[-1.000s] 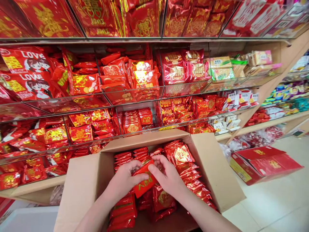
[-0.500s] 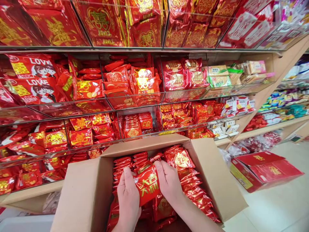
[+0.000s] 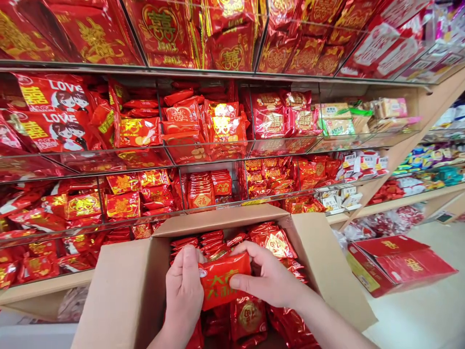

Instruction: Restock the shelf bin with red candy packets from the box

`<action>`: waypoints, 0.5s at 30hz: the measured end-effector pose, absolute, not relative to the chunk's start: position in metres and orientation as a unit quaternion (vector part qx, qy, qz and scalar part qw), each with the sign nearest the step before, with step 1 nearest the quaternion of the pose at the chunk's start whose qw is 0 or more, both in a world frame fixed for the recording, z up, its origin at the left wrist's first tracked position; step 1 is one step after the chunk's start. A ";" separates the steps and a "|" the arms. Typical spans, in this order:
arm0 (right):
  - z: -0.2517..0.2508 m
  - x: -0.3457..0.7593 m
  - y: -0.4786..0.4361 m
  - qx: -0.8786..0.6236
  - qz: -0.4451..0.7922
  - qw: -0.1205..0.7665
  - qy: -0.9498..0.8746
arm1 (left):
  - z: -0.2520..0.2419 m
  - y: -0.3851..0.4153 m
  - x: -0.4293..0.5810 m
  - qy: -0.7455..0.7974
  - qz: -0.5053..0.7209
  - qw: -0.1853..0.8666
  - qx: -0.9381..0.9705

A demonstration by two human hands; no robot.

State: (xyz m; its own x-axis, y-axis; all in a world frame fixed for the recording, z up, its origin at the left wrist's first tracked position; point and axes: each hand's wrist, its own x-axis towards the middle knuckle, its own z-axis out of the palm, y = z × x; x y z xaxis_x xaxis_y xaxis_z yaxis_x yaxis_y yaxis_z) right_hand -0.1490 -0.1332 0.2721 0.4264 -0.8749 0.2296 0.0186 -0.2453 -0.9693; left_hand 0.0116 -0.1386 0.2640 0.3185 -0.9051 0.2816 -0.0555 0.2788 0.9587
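Observation:
My left hand [image 3: 184,291] and my right hand [image 3: 265,274] both hold a red foil packet [image 3: 223,279] printed with gold characters. It lies almost level above an open cardboard box [image 3: 109,295]. My left hand grips its left end, while my right fingers press across its right end. Inside the box, more red foil packets [image 3: 249,317] lie in loose stacks below and around my hands. Those directly under my hands are partly hidden.
Glass-fronted shelves [image 3: 203,165] packed with red and gold packets rise directly behind the box. A red carton [image 3: 399,264] sits on the tiled floor at right. Shelves of colourful goods [image 3: 428,165] stand beyond a wooden upright.
The packet has turned from a steep tilt to nearly level between my hands. My right hand has rotated and moved slightly right. The view has shifted slightly.

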 end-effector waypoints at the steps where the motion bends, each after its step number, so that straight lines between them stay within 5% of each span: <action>1: 0.279 -0.153 -0.138 -0.689 -0.414 0.490 0.336 | 0.267 -0.141 0.018 -0.524 -0.294 0.627 0.496; 8: 0.330 -0.158 -0.222 -0.749 -0.378 0.050 0.542 | 0.300 -0.195 0.084 -0.700 0.097 0.426 0.565; 15: 0.330 -0.120 -0.316 -0.717 -0.218 0.029 0.662 | 0.288 -0.226 0.105 -0.738 0.128 0.246 0.614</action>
State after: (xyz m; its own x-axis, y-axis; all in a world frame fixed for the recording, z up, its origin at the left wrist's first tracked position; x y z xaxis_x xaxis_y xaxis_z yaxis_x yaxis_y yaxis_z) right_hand -0.1204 -0.3163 0.3300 0.0290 -0.9612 0.2743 -0.9360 -0.1225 -0.3301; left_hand 0.1046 -0.2258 0.2879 -0.1235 -0.8443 0.5214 -0.9707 0.2120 0.1134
